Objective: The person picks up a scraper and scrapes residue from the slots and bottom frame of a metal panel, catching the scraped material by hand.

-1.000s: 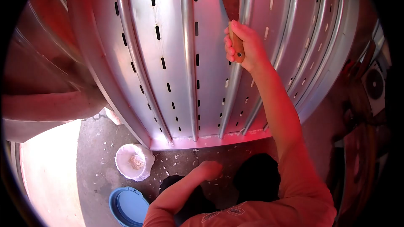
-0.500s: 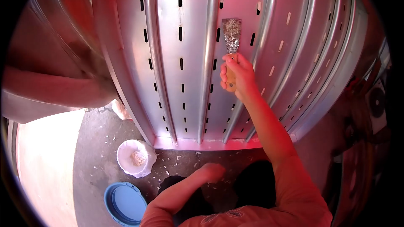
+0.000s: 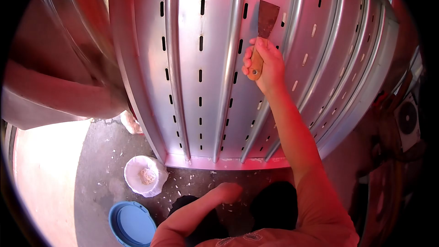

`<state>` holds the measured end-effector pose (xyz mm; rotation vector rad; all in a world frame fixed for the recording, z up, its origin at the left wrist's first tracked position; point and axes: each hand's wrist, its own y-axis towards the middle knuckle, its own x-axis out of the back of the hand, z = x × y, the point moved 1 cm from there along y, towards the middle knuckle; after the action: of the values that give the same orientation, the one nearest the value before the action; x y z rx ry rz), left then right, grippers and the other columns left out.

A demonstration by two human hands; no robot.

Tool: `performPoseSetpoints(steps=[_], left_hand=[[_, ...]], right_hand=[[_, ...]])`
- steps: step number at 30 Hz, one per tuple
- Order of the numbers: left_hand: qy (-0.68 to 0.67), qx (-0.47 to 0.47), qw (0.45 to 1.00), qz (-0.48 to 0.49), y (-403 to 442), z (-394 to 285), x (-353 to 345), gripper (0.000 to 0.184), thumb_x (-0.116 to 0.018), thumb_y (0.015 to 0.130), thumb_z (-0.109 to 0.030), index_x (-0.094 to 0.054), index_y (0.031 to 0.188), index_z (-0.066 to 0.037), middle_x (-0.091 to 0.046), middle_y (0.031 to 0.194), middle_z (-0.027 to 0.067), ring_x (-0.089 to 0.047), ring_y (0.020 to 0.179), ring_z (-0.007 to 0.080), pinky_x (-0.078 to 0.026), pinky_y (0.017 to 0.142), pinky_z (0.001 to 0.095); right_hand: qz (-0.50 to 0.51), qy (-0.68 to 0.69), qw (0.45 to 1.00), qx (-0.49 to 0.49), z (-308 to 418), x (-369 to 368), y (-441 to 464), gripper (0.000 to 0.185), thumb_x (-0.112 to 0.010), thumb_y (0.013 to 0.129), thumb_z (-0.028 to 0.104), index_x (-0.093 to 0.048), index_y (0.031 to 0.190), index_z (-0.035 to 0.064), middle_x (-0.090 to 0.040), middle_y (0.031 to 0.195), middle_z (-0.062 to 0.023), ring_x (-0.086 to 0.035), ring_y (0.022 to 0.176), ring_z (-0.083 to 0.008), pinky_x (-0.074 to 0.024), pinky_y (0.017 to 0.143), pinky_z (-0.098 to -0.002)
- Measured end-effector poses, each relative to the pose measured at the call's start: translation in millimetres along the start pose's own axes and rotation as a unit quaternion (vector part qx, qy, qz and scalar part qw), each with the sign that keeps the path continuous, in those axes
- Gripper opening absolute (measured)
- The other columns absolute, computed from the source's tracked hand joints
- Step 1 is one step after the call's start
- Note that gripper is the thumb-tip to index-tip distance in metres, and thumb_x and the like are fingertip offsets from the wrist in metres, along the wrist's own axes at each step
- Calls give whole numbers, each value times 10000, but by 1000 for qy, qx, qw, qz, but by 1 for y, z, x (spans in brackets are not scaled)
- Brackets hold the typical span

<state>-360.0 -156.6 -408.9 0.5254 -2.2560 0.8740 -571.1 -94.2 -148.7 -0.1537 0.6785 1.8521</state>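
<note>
Head view: the right hand (image 3: 270, 64) is wrapped around the wooden handle of a putty knife (image 3: 268, 17), whose rusty-looking blade points up in front of a ribbed, slotted metal panel (image 3: 215, 41). The hands are well apart; the left hand (image 3: 228, 192) hangs low, just below the panel's bottom ledge (image 3: 206, 162), and with its fingers hidden I cannot tell whether it grips anything.

The likeliest trouble is a blade corner snagging: slots (image 3: 245, 11) lie on both sides of the blade, and a careless sideways stroke could jam it in one or knock it against a raised rib (image 3: 227, 59). Too steep an angle could scratch the smooth metal. A slack grip could let the tool fall toward the left hand and the dark-trousered legs (image 3: 274, 208) beneath. Pale scraps are scattered over the concrete floor (image 3: 98, 164), so a shifting foot might slip. The white-lined bin (image 3: 131, 174) and blue basin (image 3: 114, 224) sit to the left, where a stray foot could tip them.

No brand, label or lettering is legible; the shirt (image 3: 283, 237) carries only stitched outline motifs, and the handle shows none.
</note>
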Motion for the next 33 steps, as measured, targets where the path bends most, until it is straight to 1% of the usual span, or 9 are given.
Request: performPoseSetpoints(steps=[5, 8, 12, 15, 19, 23, 25, 28, 33], left_hand=[[-8, -9, 1000, 14, 9, 9, -9, 283, -619, 774, -299, -682, 802, -25, -657, 854, 194, -639, 827, 358, -513, 699, 440], [8, -31, 999, 9, 6, 7, -2, 280, -602, 787, -296, -682, 803, -28, -656, 856, 195, -636, 829, 361, -510, 711, 437], [11, -41, 999, -1, 4, 7, 4, 292, -581, 807, -303, -680, 800, -28, -655, 852, 197, -634, 828, 363, -507, 719, 437], [9, -51, 999, -13, 3, 9, 2, 306, -569, 820, -311, -678, 795, -26, -656, 840, 195, -634, 819, 364, -507, 713, 441], [52, -55, 997, 23, -5, -2, 7, 311, -563, 827, -316, -677, 791, -28, -658, 844, 189, -637, 812, 359, -508, 701, 443], [47, -29, 998, 16, -8, -4, 10, 311, -565, 828, -323, -678, 799, -35, -662, 858, 182, -642, 816, 353, -513, 704, 441], [47, -20, 999, 8, -6, -1, 5, 311, -568, 830, -326, -678, 816, -36, -665, 860, 178, -643, 818, 354, -516, 708, 439], [39, -9, 999, 1, -7, -4, 7, 307, -573, 831, -324, -677, 840, -36, -667, 870, 177, -643, 831, 355, -518, 716, 438], [45, -16, 999, 22, 0, -5, -2, 304, -584, 829, -323, -677, 861, -35, -661, 895, 190, -637, 865, 356, -516, 729, 438]], right_hand=[[28, -48, 998, 13, 38, -16, 58, 205, -473, 949, 211, -488, 931, 8, -549, 715, -108, -500, 539, -163, -435, 460, -321], [29, -35, 998, 47, 69, -37, 75, 194, -474, 946, 200, -490, 908, 11, -550, 716, -108, -500, 535, -165, -437, 461, -321], [6, -68, 998, -16, 50, -31, 53, 175, -466, 942, 184, -488, 876, 24, -550, 716, -108, -497, 537, -164, -440, 460, -316], [11, -80, 997, -4, 46, -28, 55, 179, -458, 944, 186, -490, 880, 22, -548, 712, -106, -507, 546, -162, -439, 457, -314], [68, -56, 996, 7, 49, -32, 65, 233, -442, 965, 242, -471, 981, 11, -538, 742, -98, -508, 584, -154, -448, 509, -309], [-3, -105, 994, -28, 34, -7, 32, 298, -447, 962, 315, -462, 980, 17, -561, 755, -124, -529, 542, -184, -488, 506, -342], [-32, -100, 994, -34, 16, 18, -1, 312, -448, 960, 331, -459, 966, 19, -559, 728, -123, -524, 522, -179, -472, 485, -333], [-54, -53, 993, -93, -6, 55, -38, 320, -470, 949, 345, -462, 947, 25, -553, 701, -115, -519, 512, -171, -447, 458, -321], [-32, -70, 996, -46, 27, 49, -2, 332, -499, 931, 358, -474, 927, 27, -538, 686, -100, -499, 505, -162, -413, 439, -311]])
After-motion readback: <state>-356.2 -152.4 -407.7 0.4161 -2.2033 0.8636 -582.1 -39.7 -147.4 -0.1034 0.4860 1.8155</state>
